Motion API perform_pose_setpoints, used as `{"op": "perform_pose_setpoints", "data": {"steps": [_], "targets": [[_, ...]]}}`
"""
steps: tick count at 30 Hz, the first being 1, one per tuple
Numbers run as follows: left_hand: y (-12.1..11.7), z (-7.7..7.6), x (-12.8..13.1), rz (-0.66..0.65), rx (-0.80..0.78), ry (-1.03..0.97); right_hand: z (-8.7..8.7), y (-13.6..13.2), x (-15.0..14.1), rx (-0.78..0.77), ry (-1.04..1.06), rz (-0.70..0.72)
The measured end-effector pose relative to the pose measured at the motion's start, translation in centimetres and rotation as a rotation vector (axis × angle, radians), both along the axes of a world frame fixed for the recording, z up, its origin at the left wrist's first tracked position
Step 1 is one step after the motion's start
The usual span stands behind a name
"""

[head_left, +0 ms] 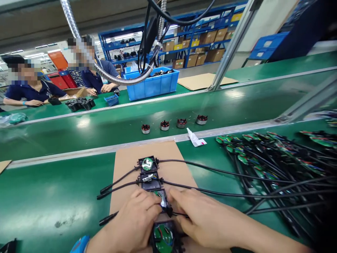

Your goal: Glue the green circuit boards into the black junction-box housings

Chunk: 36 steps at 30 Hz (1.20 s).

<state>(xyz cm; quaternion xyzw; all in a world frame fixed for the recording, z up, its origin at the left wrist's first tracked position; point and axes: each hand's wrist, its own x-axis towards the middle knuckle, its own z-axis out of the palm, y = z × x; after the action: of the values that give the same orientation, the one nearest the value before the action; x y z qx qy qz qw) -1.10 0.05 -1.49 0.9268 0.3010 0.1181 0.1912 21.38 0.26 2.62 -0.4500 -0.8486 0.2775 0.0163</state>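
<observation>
A row of small black plastic housings lies in front of me. The farthest housing [144,169] holds a round green circuit board [147,163] with a white smear on it. A second housing [154,184] with wires inside comes nearer. Fingers of my left hand [137,214] are curled on the left side of the third housing [163,203], partly covering its board. My right hand [202,214] grips that housing's right side, where a black cable [180,214] passes between thumb and fingers. Below my hands sits another housing [155,242] with a green board [163,237] and coloured wires.
A cardboard sheet [126,153] lies under the housings. Many cabled circuit boards [271,165] are heaped at right. A white tube [195,138] lies near the rail, and several motor stators [164,125] stand beyond. Two people sit across, near a blue bin [152,87].
</observation>
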Motion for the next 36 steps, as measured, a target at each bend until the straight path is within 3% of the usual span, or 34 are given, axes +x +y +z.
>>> {"op": "perform_pose_setpoints", "data": {"steps": [6,10,13,17,19,22,25,30,36], "targets": [[0.1,-2.7,-0.5,-0.024,0.059,-0.027,-0.4,-0.8,-1.1,-0.026,-0.121,-0.082],[0.3,-3.9,-0.4,-0.036,0.119,-0.089,-1.0,-0.1,-1.1,-0.134,-0.075,-0.087],[0.4,-4.4,-0.2,0.0,0.122,-0.099,-2.4,0.1,-0.4,-0.091,0.001,-0.044],[0.5,-4.5,-0.3,-0.014,0.108,-0.099,-5.4,0.3,0.5,0.311,0.145,0.19],[0.6,-4.4,-0.3,-0.035,0.099,-0.085,-6.7,0.7,0.8,0.475,0.163,0.219],[0.5,-4.4,-0.2,-0.005,0.076,-0.034,-7.4,1.4,0.9,0.44,0.149,0.165],[0.4,-4.4,0.0,0.031,0.077,0.006,-6.9,1.6,1.0,0.337,0.11,0.175],[0.4,-4.0,-0.1,-0.021,0.125,0.049,-6.2,1.3,1.3,0.294,0.049,0.194],[0.5,-3.7,0.5,-0.029,0.224,0.146,-7.6,1.1,0.8,0.426,-0.02,0.219]]}}
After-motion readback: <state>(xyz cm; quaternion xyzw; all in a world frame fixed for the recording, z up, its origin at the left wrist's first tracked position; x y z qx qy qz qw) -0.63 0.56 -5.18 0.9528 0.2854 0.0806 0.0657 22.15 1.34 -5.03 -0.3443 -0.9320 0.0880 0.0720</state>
